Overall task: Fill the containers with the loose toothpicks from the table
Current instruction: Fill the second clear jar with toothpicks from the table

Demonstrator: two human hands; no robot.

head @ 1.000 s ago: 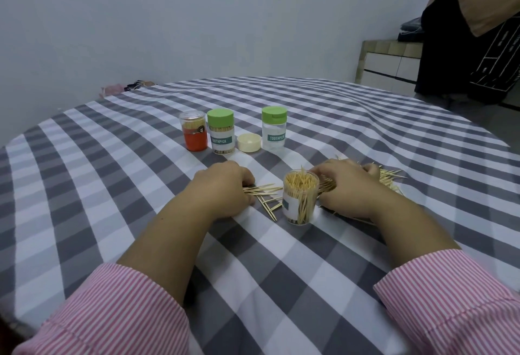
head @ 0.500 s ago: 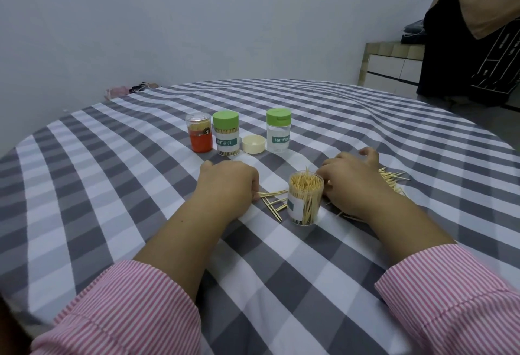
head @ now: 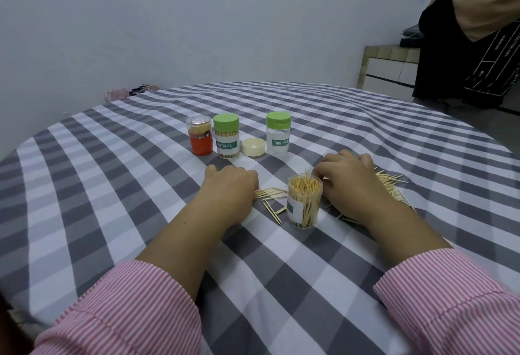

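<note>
Both hands lie knuckles-up on the desk [head: 112, 185]: the left hand [head: 229, 185] curled over loose toothpicks [head: 271, 194], the right hand [head: 349, 183] over another scatter; neither grip's closure shows. Between them stands an open container [head: 304, 199], packed with upright toothpicks.

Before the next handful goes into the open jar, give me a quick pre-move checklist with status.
1. Open jar upright, lid off: ok.
2. Room left in the open jar: not ok, toothpicks already crowd its mouth.
3. Loose toothpicks within reach: ok, the pile lies under and beside the right hand; a few more lie by the left hand.
4. Hands actually gripping toothpicks: cannot tell, fingers are curled palm-down.
5. Spare container: ok, the right green-lidded jar looks empty but is capped.
6. Cream lid clear of the work area: ok.
</note>
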